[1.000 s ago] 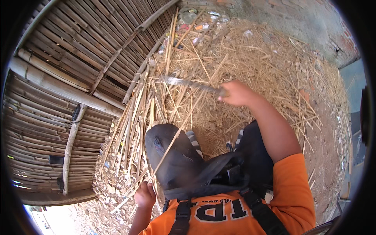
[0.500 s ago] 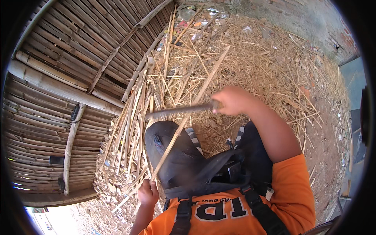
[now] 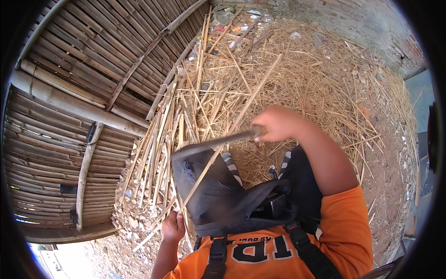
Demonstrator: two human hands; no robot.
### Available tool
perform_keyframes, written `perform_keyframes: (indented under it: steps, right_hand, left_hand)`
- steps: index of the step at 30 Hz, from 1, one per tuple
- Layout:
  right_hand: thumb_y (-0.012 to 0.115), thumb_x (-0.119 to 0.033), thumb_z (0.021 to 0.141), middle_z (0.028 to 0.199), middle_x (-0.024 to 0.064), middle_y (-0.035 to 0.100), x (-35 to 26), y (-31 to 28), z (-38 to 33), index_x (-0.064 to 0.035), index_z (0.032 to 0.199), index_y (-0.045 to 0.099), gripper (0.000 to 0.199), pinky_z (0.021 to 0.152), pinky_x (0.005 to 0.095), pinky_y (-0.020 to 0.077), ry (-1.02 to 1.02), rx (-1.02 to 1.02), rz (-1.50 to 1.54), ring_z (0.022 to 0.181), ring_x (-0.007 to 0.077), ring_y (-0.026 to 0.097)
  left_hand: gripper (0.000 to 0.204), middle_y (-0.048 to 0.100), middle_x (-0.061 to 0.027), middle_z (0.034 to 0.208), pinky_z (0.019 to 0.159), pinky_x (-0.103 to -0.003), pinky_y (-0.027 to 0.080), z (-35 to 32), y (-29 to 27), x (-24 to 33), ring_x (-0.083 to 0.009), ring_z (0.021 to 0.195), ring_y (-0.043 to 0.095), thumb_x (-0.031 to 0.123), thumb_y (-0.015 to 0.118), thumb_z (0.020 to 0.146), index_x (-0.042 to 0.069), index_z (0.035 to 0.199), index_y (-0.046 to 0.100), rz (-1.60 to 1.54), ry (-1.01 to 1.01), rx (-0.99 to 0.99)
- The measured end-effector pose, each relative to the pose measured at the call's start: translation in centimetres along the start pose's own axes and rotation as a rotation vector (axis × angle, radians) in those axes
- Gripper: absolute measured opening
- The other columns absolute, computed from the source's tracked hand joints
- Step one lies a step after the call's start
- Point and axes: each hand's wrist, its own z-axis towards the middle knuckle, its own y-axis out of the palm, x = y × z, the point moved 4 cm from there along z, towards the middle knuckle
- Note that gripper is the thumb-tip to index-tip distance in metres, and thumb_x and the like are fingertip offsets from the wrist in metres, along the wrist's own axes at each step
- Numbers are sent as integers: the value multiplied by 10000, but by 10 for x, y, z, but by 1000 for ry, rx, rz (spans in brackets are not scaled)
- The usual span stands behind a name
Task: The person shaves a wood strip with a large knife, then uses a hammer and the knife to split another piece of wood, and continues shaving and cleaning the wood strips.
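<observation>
My left hand (image 3: 173,227) is closed around the near end of a long, pale bamboo strip (image 3: 254,96). The strip slants up and to the right, crossing over my left thigh and past the straw. In my right hand (image 3: 280,123) is the handle of a machete (image 3: 211,143), held out in front of my lap. Its long dark blade points left, lying across the strip in this view, with the tip over my left knee (image 3: 183,169). Whether the edge touches the strip, I cannot tell. The blade is slightly blurred.
Many split bamboo strips (image 3: 155,153) lie piled along the left, beside a bamboo slat wall (image 3: 88,60). Loose straw (image 3: 316,88) covers the ground ahead. Litter (image 3: 225,18) lies at the far end near a brick wall (image 3: 353,23).
The machete's tip has swung toward me, from beyond my left knee to over it. The strip's far end has shifted slightly right, and my left hand has moved slightly left.
</observation>
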Motion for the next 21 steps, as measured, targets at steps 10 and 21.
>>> perform_keyframes:
  steps: [10, 21]
  right_hand:
    - [745, -265, 904, 837, 100, 695, 19, 0, -1, -60, 956, 680, 221, 759, 396, 569, 54, 140, -32, 796, 219, 687]
    - [742, -282, 906, 834, 89, 680, 63, -31, -9, -49, 989, 681, 255, 684, 385, 550, 268, 341, 223, 751, 185, 656]
  left_hand:
    - [338, 573, -240, 651, 581, -532, 444, 5, 1, -5, -485, 631, 576, 274, 510, 1032, 20, 814, 559, -70, -7, -67]
    - [481, 525, -196, 601, 573, -447, 426, 11, -5, -18, -360, 557, 544, 375, 409, 1076, -8, 820, 551, -128, 1, -167]
